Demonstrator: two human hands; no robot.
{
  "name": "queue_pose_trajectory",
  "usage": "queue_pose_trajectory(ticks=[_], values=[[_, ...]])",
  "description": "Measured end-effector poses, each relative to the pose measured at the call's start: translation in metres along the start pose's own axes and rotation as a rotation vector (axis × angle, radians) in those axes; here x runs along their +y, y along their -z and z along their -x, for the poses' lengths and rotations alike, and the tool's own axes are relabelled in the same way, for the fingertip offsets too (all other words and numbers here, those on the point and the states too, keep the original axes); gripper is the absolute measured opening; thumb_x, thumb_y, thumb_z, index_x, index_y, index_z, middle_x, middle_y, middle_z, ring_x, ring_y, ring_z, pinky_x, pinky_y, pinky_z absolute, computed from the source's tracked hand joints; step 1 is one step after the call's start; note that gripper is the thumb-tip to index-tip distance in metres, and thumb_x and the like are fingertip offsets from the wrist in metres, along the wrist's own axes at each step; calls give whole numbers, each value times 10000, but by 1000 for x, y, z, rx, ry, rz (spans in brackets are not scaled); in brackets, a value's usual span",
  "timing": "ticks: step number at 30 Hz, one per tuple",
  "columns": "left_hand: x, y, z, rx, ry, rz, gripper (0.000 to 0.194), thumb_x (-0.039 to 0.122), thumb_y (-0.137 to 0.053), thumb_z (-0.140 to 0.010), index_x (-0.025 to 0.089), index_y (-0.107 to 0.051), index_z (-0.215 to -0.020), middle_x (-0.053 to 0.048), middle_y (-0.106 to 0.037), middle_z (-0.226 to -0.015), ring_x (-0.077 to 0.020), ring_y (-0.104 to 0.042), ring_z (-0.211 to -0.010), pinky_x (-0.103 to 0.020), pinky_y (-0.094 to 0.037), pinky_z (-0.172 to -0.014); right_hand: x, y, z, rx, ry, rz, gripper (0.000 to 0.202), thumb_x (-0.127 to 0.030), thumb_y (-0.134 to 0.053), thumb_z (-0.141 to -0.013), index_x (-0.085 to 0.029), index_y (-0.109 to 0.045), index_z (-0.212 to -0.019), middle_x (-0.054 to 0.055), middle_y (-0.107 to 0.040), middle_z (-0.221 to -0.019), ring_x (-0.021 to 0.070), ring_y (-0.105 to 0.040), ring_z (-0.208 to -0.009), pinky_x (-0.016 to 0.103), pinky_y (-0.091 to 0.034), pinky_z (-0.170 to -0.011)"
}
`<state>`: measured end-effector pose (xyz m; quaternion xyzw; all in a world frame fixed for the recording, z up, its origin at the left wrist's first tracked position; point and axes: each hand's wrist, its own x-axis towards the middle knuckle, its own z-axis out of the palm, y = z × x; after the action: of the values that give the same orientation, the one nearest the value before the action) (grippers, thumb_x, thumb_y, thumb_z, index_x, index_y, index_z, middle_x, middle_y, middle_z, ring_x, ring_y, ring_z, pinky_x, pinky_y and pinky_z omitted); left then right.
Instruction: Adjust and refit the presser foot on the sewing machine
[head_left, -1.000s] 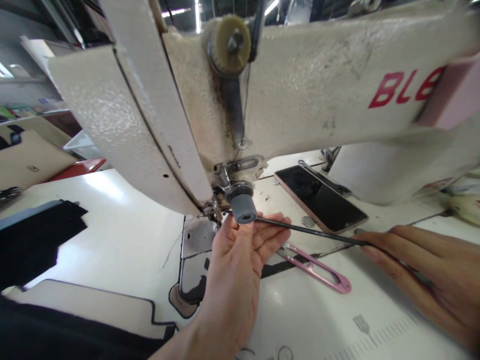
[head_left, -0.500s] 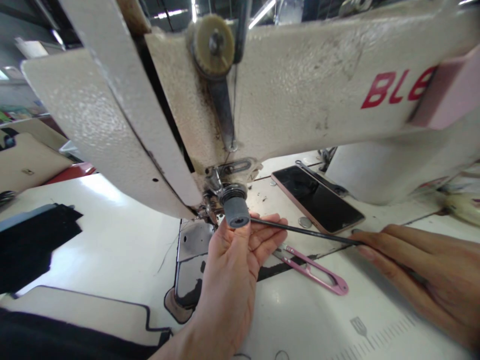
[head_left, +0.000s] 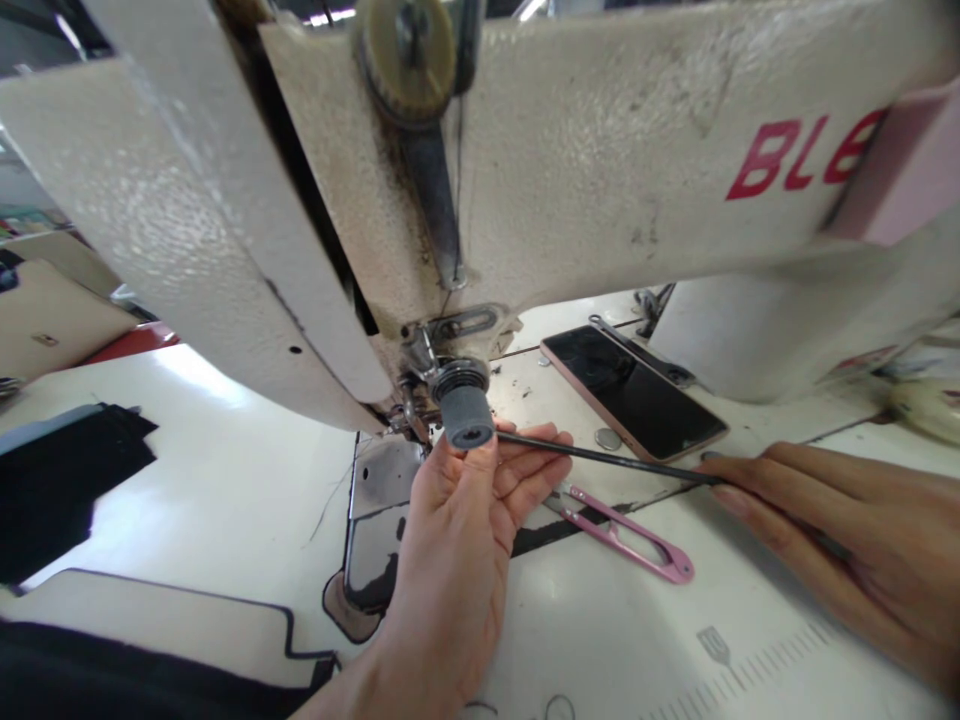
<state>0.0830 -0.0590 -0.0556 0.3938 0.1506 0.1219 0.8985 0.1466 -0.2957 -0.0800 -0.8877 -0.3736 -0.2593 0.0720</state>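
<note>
My left hand (head_left: 457,540) is palm up beneath the head of a sewing machine (head_left: 600,170). Its thumb and forefinger come together by a grey cylinder (head_left: 466,415), which hides their tips and anything pinched there; the other fingers stretch to the right. From the right, my right hand (head_left: 832,540) grips a thin dark screwdriver (head_left: 607,457) by its rear end, handle mostly hidden. The shaft slants across my left fingers, its tip hidden at the cylinder. Pink thread snips (head_left: 630,535) lie on the table just below the shaft.
Behind my hands lie a phone (head_left: 637,390), a spanner (head_left: 637,345) and a round metal disc (head_left: 608,438). Black fabric (head_left: 67,490) and a pale panel (head_left: 172,620) rest on the left. A printed ruler scale (head_left: 742,670) runs along the front right.
The view has shifted slightly, so the machine sits a little higher and further left. Both hands and the screwdriver keep nearly the same position.
</note>
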Motion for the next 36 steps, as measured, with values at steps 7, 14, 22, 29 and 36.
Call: queue_pose_trajectory(ticks=[7, 14, 22, 29, 36], values=[[0, 1, -2, 2, -3, -5, 151, 155, -456, -936, 95, -577, -868, -145, -737, -854, -236, -717, -858, -369, -582, -827, 0, 0, -1, -24, 57, 47, 313, -477, -332, -990, -319, -595, -1047, -69, -650, -986, 169, -636, -709, 320, -474, -534], [-1, -1, -1, 13, -33, -40, 123, 169, -460, -937, 112, -551, -877, -123, -736, -838, -208, -719, -820, -362, -593, -799, -4, -2, -10, 70, 174, 172, 338, -396, -297, -1015, -235, -590, -962, -3, -644, -881, 158, -592, -587, 305, -431, -449], [-1, -4, 0, 50, -23, -67, 128, 169, -477, -928, 110, -565, -855, -112, -736, -819, -212, -720, -809, -377, -592, -804, -9, 4, -17, 8, 153, 29, 332, -363, -312, -1007, -234, -602, -912, -17, -655, -859, 160, -614, -588, 306, -450, -450], [0, -2, 0, -6, -25, -16, 161, 153, -430, -945, 99, -562, -871, -140, -735, -862, -228, -717, -853, -385, -573, -849, -13, 5, -11, 98, 117, 209, 390, -410, -321, -999, -210, -638, -890, 36, -646, -883, 170, -563, -590, 303, -377, -493], [1, 0, 0, 19, 13, -10, 94, 161, -404, -957, 113, -478, -923, -157, -719, -891, -240, -709, -881, -394, -574, -850, -10, 3, -8, 77, 98, 189, 370, -440, -321, -990, -233, -622, -929, 16, -652, -910, 182, -597, -636, 297, -374, -471]])
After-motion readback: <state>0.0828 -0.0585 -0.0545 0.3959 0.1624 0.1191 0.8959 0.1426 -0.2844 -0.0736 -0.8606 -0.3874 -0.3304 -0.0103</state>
